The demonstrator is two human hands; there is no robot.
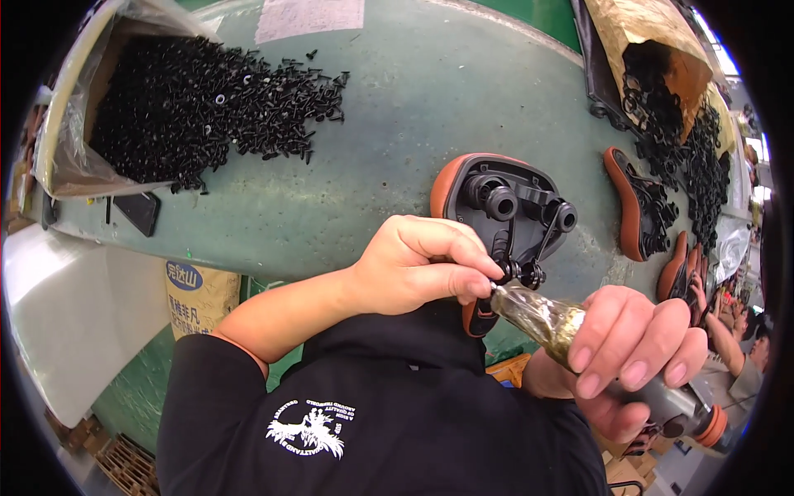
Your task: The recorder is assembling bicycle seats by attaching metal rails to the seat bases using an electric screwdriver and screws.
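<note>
My right hand (633, 355) is wrapped round a power screwdriver (542, 318) whose front part is covered in clear, wrinkled plastic. The driver points left, its tip meeting the fingertips of my left hand (413, 269). Thumb and forefinger of that hand are pinched together at the tip; whatever lies between them is too small to make out. Just beyond, a bicycle saddle (529, 178) with a brown rim lies upside down on the green bench (380, 107). Its black underside shows round spring-like parts, and its narrow end is partly hidden behind my hands and the driver.
At the left, a heap of black screws (223, 107) spills from a plastic-lined container (62, 107). A flat black object (139, 212) lies near it. To the right are more brown-edged saddles (630, 202), black parts (703, 165) from a paper bag (653, 29), and another person (732, 351).
</note>
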